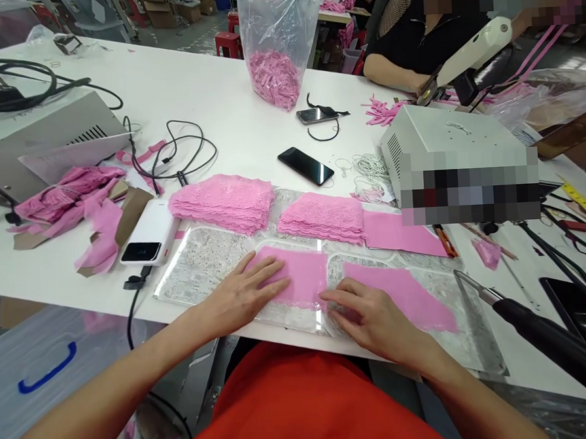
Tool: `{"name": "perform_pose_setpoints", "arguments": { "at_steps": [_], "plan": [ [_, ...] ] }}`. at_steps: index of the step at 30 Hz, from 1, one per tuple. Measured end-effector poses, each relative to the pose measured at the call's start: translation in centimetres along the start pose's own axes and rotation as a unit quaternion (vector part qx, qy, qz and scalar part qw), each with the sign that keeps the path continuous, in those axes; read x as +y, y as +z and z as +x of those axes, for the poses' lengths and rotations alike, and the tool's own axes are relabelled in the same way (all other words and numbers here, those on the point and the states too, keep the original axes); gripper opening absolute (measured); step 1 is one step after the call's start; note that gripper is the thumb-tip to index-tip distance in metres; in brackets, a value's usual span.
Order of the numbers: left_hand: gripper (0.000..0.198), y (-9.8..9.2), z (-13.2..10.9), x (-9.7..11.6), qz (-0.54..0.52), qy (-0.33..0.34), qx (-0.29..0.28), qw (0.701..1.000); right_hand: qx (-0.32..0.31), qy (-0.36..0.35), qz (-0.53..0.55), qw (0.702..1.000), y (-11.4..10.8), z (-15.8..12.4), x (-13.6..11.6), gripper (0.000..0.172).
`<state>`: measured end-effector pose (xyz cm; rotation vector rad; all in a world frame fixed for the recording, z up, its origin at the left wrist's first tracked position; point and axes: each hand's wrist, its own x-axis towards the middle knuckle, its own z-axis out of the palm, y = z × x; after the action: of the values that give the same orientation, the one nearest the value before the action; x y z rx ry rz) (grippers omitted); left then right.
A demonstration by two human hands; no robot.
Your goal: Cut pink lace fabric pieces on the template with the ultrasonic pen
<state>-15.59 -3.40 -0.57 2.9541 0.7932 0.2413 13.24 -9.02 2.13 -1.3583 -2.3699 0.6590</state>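
Observation:
My left hand [247, 290] lies with spread fingers on a pink fabric piece [303, 278] and presses it flat on a clear, speckled mat [201, 254]. At that piece's lower right corner, the curled fingertips of my right hand [364, 311] pinch the edge. Another pink fabric piece [405, 295], with a slanting edge, lies partly beneath my right hand. Behind my hands sit a larger stack of pink lace [223, 203] and a smaller lace stack [322, 218]. A flat pink sheet [402, 232] adjoins the smaller stack.
A black-handled tool with a bent metal tip [539, 324] reaches in from the right. Grey boxes [460, 132] stand at both sides. A white power bank [151, 233], a phone [306, 166] and a bag of pink scraps [277, 56] are on the table. A co-worker [402, 43] sits opposite.

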Motion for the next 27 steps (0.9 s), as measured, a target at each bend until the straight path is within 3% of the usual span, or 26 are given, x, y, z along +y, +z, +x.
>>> {"name": "perform_pose_setpoints", "arguments": {
  "at_steps": [6,10,13,16,21,27],
  "plan": [
    [0.05,0.0,-0.3,-0.7,0.005,-0.001,-0.022,1.0,0.03,-0.038,-0.072,0.996,1.6,-0.4,-0.1,0.025],
    [0.047,-0.4,-0.3,-1.4,-0.001,0.016,-0.012,1.0,0.087,-0.081,-0.074,0.99,1.7,-1.1,0.3,0.022],
    [0.043,-0.8,0.1,-1.2,-0.013,0.036,0.003,0.999,0.137,-0.075,-0.053,0.986,1.1,-2.2,1.2,0.02],
    [0.042,-0.9,1.7,0.1,-0.039,0.062,-0.005,0.997,0.2,-0.031,-0.059,0.978,-0.1,-4.0,2.6,0.02],
    [0.039,0.0,6.5,3.4,-0.083,0.121,-0.028,0.989,0.265,0.034,-0.116,0.957,-2.0,-7.7,5.4,0.022],
    [0.042,1.9,10.2,4.8,-0.067,0.17,0.005,0.983,0.325,0.097,-0.186,0.922,-2.8,-11.6,8.2,0.024]
  ]
}}
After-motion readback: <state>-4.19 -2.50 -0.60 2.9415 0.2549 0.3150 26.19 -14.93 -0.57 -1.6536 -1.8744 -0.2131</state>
